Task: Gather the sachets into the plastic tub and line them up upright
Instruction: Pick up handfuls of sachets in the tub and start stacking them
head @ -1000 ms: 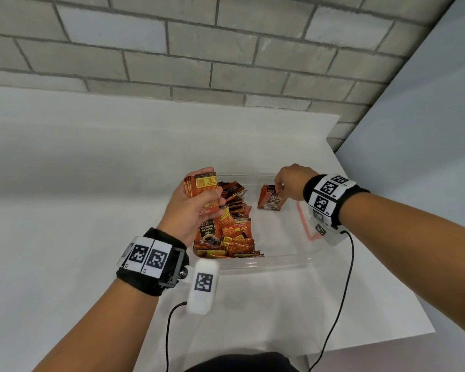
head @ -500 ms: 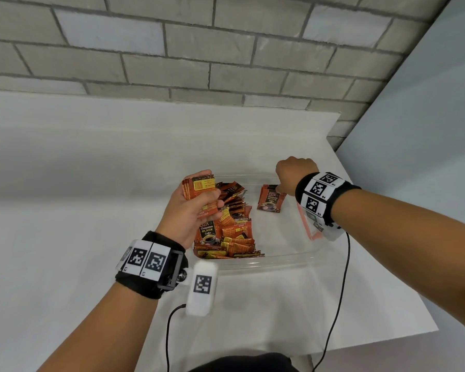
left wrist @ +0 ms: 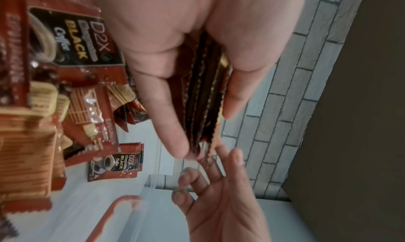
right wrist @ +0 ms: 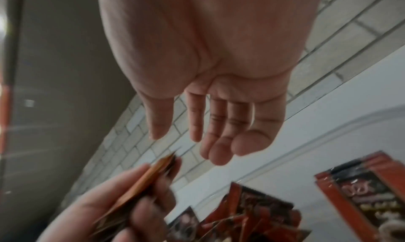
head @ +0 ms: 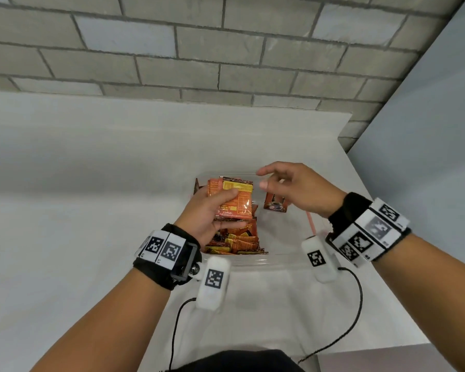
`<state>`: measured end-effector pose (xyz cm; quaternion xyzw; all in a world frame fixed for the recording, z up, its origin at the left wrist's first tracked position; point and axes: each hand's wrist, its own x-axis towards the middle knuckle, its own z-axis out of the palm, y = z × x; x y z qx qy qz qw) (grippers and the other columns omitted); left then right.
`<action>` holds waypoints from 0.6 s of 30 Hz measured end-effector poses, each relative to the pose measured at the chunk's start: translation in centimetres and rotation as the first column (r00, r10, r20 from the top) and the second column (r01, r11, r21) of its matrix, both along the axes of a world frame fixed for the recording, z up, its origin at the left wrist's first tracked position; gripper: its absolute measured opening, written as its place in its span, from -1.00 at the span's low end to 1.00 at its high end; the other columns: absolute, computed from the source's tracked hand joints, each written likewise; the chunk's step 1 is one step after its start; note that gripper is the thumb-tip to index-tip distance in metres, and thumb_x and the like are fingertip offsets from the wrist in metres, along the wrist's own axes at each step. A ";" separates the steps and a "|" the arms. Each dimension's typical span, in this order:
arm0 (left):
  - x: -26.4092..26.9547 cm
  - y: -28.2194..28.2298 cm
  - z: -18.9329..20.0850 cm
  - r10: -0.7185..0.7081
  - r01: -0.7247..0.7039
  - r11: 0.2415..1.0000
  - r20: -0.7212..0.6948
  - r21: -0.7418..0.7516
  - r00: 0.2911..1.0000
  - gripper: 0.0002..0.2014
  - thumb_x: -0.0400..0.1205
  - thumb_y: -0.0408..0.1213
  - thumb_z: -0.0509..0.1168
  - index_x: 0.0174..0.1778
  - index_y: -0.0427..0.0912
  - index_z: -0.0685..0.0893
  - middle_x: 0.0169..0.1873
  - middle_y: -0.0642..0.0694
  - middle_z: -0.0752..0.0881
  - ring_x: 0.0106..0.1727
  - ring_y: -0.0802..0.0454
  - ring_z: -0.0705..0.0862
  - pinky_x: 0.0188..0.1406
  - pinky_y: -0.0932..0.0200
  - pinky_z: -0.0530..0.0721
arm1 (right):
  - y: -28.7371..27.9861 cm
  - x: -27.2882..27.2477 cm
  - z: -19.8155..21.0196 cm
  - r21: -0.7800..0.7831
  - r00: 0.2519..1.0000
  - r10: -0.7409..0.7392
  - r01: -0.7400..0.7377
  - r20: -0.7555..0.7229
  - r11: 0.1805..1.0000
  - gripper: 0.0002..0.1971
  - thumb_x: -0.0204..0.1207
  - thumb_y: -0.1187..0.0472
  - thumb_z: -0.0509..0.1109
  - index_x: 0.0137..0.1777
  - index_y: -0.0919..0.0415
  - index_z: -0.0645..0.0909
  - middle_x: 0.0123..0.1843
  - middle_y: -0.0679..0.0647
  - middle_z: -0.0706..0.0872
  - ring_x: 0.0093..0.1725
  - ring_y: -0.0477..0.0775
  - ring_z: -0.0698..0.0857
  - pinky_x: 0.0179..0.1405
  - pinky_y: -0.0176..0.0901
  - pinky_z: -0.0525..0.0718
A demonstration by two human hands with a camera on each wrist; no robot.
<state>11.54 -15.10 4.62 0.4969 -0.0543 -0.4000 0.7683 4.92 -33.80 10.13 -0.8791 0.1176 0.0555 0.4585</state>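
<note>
The left hand [head: 207, 213] grips a small stack of sachets [head: 232, 197] — thumb across the orange printed face, fingers [left wrist: 166, 117] curled behind — holding it edge-up above the clear plastic tub [head: 274, 260]. From the left wrist view the stack shows as several serrated edges pressed together between thumb and fingers.

Just right of that stack, the right hand [head: 295, 190] hovers with its fingers spread and relaxed, holding nothing; its fingertips are close to the stack's upper right corner, and whether they touch is not clear.

Below the gripped stack, a loose pile of sachets [head: 239, 238] lies in the tub's left part (orange and brown packets, overlapping). Under the right hand, a few upright sachets [head: 275, 204] stand apart from the pile, near the tub's far side. The tub rests on a white table [head: 78, 210] before a grey brick wall [head: 199, 49].
</note>
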 end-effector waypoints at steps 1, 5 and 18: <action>-0.3 -0.2 0.1 -0.019 0.019 1.000 0.012 -0.001 1.000 -0.72 0.58 -0.30 0.34 0.21 -0.22 0.63 -0.01 -0.23 0.78 -0.05 -0.15 0.80 -0.38 0.05 0.80 | 0.8 -0.6 -0.1 0.041 0.999 0.032 -0.032 0.015 0.999 -0.66 0.53 0.03 0.42 0.30 -0.02 0.58 -0.14 -0.09 0.66 -0.26 -0.08 0.68 -0.27 -0.23 0.63; -1.3 -0.5 0.2 -0.086 0.086 0.996 0.073 0.013 0.994 -0.64 0.47 -0.19 0.37 0.17 -0.20 0.65 -0.10 -0.17 0.79 -0.14 -0.09 0.80 -0.37 0.10 0.80 | 1.8 -1.7 -1.8 0.089 0.994 0.009 -0.019 0.104 0.996 -0.62 0.45 0.18 0.52 0.26 -0.05 0.58 -0.19 -0.08 0.63 -0.22 -0.04 0.66 -0.23 -0.14 0.66; -2.0 -0.9 -0.1 0.094 -0.086 0.991 0.072 -0.103 0.993 -0.71 0.49 -0.46 0.34 0.11 -0.16 0.65 -0.06 -0.16 0.78 -0.02 -0.12 0.77 -0.16 -0.03 0.77 | 1.9 -4.6 -3.3 -0.169 0.950 0.124 -0.078 0.287 0.983 -0.63 0.32 0.18 0.62 0.01 -0.24 0.62 0.03 -0.11 0.48 0.10 -0.05 0.48 0.02 -0.44 0.38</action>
